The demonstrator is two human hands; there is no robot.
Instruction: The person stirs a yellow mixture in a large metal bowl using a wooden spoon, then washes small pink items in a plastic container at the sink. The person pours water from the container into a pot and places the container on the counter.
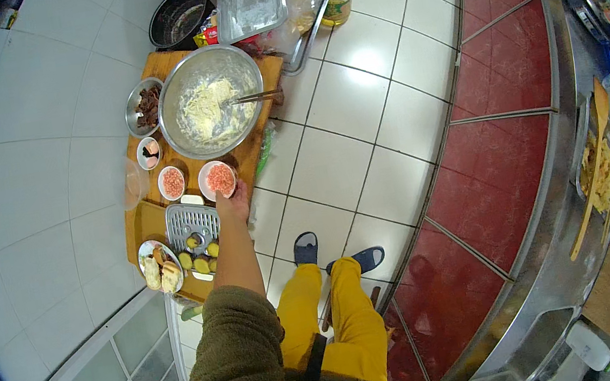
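My left hand (233,203) reaches out over the wooden table and grips a small white bowl (206,177) of pink diced pieces (220,179). My right hand is out of view. Beside the held bowl stands a similar white bowl (172,183) of pink dice. Beyond it, a large steel mixing bowl (257,120) holds pale flour or dough (206,108), with chopsticks (256,97) leaning in it. A small cup (149,153) contains pink and black pieces. Near my forearm lies a slotted metal tray (189,215) with several yellow-green round pieces (201,265).
A steel bowl of dark brown pieces (149,106) and a plate of food (161,267) sit along the tiled wall (28,180). A black pot (179,22) and oil bottle (336,0) stand beyond. A steel counter (549,223) runs along the right.
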